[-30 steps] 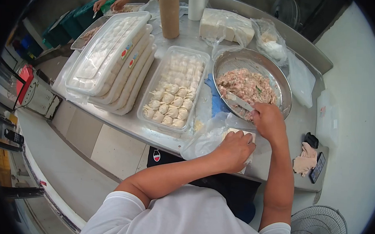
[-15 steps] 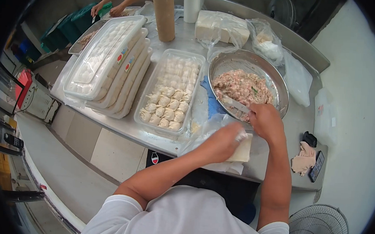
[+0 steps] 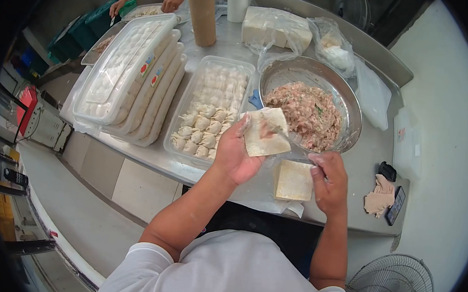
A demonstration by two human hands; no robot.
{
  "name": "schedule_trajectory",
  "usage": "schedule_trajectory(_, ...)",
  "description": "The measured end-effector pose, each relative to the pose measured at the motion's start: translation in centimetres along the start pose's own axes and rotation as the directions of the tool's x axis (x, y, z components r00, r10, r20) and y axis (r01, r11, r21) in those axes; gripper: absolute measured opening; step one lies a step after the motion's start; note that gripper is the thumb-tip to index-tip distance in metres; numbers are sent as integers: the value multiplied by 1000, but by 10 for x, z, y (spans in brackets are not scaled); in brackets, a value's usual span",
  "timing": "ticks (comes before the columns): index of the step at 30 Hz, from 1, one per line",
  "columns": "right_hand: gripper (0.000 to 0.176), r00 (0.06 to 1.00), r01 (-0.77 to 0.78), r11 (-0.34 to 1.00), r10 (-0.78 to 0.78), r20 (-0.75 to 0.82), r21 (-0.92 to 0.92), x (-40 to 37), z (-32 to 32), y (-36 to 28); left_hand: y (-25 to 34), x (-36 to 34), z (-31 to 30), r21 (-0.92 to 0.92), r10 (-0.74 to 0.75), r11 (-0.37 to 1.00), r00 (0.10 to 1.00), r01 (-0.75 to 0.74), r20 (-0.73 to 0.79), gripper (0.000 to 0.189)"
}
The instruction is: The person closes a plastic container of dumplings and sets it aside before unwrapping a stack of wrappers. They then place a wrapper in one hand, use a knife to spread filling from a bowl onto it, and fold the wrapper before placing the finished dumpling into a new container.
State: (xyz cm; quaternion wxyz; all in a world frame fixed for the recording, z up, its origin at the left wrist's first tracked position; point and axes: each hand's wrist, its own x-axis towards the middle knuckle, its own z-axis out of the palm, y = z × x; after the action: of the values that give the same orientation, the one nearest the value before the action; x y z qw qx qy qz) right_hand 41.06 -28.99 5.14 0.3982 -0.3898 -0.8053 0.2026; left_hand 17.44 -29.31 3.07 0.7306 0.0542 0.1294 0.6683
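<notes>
My left hand (image 3: 236, 157) supports a square dumpling wrapper (image 3: 261, 139) along its left edge, with a small pinkish smear of filling near the middle. My right hand (image 3: 328, 178) is closed around the handle end of a flat spreading knife, whose blade is blurred and points toward the wrapper. Below, between my hands, a stack of square wrappers (image 3: 294, 181) rests on plastic at the table's front edge. Beyond them stands a wide steel bowl (image 3: 352, 108) with minced meat filling (image 3: 305, 113). Left of it, a clear plastic tub (image 3: 171, 142) holds rows of folded dumplings (image 3: 206, 125).
Lidded tubs of dumplings (image 3: 131, 75) are stacked at left. Behind are a cardboard tube (image 3: 200, 15), a plastic roll (image 3: 237, 4) and a bagged white block (image 3: 276, 28). A phone (image 3: 395, 205) and cloth (image 3: 380, 196) lie right. Another person's hands (image 3: 173, 2) work at the far left.
My left hand has lifted a wrapper from the stack and moved left and up with it. My right hand has drawn the knife back from the bowl, and filling is now on the wrapper.
</notes>
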Motion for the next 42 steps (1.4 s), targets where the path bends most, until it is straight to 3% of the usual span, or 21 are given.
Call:
schedule_trajectory(3, 24, 999, 23, 996, -27, -46, -88, -11, 5, 5, -2, 0, 7, -32, -28, 999, 992, 32, 121, 44)
schedule_trajectory(5, 28, 1000, 10, 986, -10, 2, -166, -18, -7, 8, 0, 10, -4, 65, 60, 996, 995, -54, -85, 41)
schedule_trajectory(9, 30, 997, -72, 975, 63, -48, -209, -22, -19, -12, -4, 8, 2, 114, 134, 986, 985, -122, -111, 34)
schedule_trajectory(11, 29, 995, 49, 974, -66, -69, -221, -15, -11, -19, -11, 10, -3, 161, 143, 978, 989, -134, -44, 34)
schedule_trajectory(15, 27, 999, 43, 962, -48, -12, -270, -12, 5, -1, -12, 12, -1, 147, 128, 982, 989, -116, -77, 39)
schedule_trajectory(17, 27, 993, 106, 964, -116, -25, -243, -8, -3, -6, 3, 13, -21, 97, -23, 995, 950, -8, 310, 41)
schedule_trajectory(21, 26, 997, -39, 994, 32, -67, -104, -1, -27, -28, 8, -3, -2, 157, 11, 987, 982, -41, 188, 32)
schedule_trajectory(22, 26, 1000, -22, 994, 20, -23, -110, 0, -31, -30, 4, -3, -13, 514, 62, 839, 971, -177, 232, 36)
schedule_trajectory(23, 25, 1000, -3, 993, 5, 22, -115, 1, -33, -32, 3, -3, -19, 782, 94, 550, 952, -292, 290, 41)
schedule_trajectory(24, 25, 1000, -3, 994, 6, 28, -114, 1, -32, -34, 9, -9, -6, 955, 28, 262, 990, -138, 136, 52)
schedule_trajectory(25, 25, 996, 28, 983, -11, 91, -184, 0, -31, -36, 10, -9, -2, 955, 29, 265, 991, -135, 132, 52)
schedule_trajectory(27, 25, 988, 67, 965, -29, 149, -255, 1, -34, -40, 9, -5, 4, 913, 89, -199, 922, -355, 378, 44)
schedule_trajectory(30, 24, 972, 94, 940, -15, 236, -327, 0, -53, -40, 7, -1, -1, 846, 53, -291, 876, -446, 480, 34)
schedule_trajectory(34, 22, 980, -104, 982, 129, 154, -158, -3, -61, -33, 4, 6, -5, 820, 152, -298, 824, -488, 546, 25)
schedule_trajectory(35, 19, 974, -191, 978, 199, 110, -80, -6, -56, -29, -3, 6, 0, 877, 174, -165, 862, -451, 476, 23)
schedule_trajectory(36, 19, 974, -175, 982, 182, 132, -66, -10, -41, -20, -5, 2, 6, 916, 199, -35, 896, -399, 397, 21)
schedule_trajectory(37, 20, 934, -344, 929, 324, 147, 136, -17, -23, -11, -8, 0, 12, 918, 209, -42, 895, -395, 394, 21)
schedule_trajectory(38, 22, 871, -492, 807, 453, 191, 326, -22, -10, -5, -13, -4, 19, 933, 135, 147, 941, -329, 311, 20)
schedule_trajectory(39, 22, 873, -488, 807, 447, 196, 331, -19, 1, -12, -18, -7, 23, 915, 43, 325, 970, -240, 239, 21)
schedule_trajectory(40, 26, 884, -463, 750, 432, 179, 472, -16, 15, -23, -28, -9, 21, 916, 48, 321, 970, -240, 237, 21)
schedule_trajectory(42, 39, 892, -410, 543, 405, 200, 733, -14, 31, -31, -45, -13, 18, 773, 5, 529, 912, -350, 410, 25)
